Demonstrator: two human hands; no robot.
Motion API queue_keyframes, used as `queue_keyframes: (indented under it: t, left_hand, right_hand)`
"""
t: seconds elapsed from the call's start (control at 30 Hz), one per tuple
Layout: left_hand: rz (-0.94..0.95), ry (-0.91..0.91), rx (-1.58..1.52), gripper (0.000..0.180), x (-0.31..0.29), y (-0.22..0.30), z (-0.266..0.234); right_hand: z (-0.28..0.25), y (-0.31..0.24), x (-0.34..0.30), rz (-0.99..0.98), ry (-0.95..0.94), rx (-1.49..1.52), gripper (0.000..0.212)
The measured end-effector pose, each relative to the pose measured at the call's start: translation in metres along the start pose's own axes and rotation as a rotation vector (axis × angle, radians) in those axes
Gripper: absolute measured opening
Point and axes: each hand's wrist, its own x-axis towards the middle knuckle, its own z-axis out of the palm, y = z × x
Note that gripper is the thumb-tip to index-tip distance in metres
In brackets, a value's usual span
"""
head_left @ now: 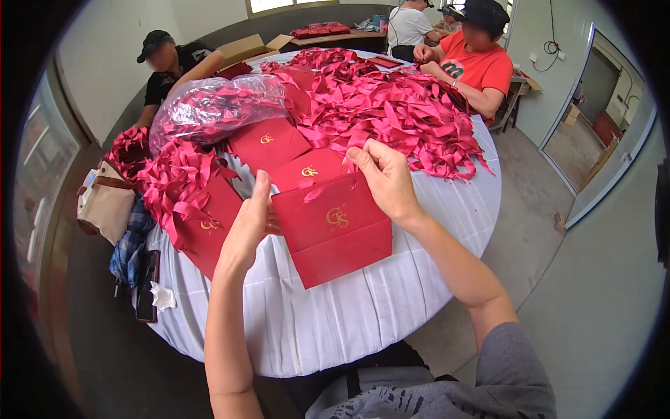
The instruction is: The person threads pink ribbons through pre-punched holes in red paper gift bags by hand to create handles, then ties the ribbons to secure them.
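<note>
A red paper gift bag (328, 244) with a gold emblem hangs tilted before me over the table. My right hand (386, 183) is closed at the bag's upper right corner, thumb and forefinger pinched together. Whether they grip the paper or a bit of ribbon there, I cannot tell. Short pink ribbon (312, 196) shows near the bag's top left. Along the left edge is my left hand (246, 227), open, thumb stretched up and the other fingers partly hidden behind the bag. Flat red bags (269, 143) lie just beyond.
Pink ribbons (398, 112) are heaped across the white-clothed round table (433, 258). Ribboned bags (209, 230) and a clear plastic sack (216, 108) lie left. A phone (147, 286) and crumpled tissue (163, 297) rest at the left edge. People sit around the far side.
</note>
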Motion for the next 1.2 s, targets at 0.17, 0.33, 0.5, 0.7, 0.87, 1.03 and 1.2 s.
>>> queue_keyframes:
  t: [0.17,0.33,0.5,0.7,0.87,1.03,1.2]
  left_hand:
    - [0.183,-0.068,-0.189,0.039,-0.003,0.002,0.014]
    - [0.276,-0.036,-0.396,0.009,-0.005,-0.002,0.027]
    - [0.476,0.148,-0.213,0.005,-0.004,-0.009,0.043]
    - [0.508,0.201,-0.173,0.005,-0.003,-0.011,0.046]
    - [0.215,-0.037,-0.731,0.007,0.003,-0.015,0.032]
    - [-0.063,-0.49,-1.355,0.035,0.014,-0.054,0.031]
    - [-0.168,-0.487,-1.265,0.029,-0.008,-0.027,0.073]
  right_hand:
    - [0.003,-0.005,-0.007,-0.054,-0.049,-0.15,0.026]
    - [0.008,-0.011,-0.013,-0.201,-0.044,-0.258,0.018]
    - [0.009,-0.008,-0.016,-0.136,-0.033,-0.272,0.018]
    - [0.001,0.0,-0.01,0.149,-0.184,-0.168,0.021]
    - [-0.013,-0.029,0.007,0.543,-0.429,0.764,0.047]
    - [0.001,-0.009,-0.003,0.3,-0.545,0.468,0.032]
    - [-0.001,0.003,-0.012,0.016,-0.585,0.082,0.022]
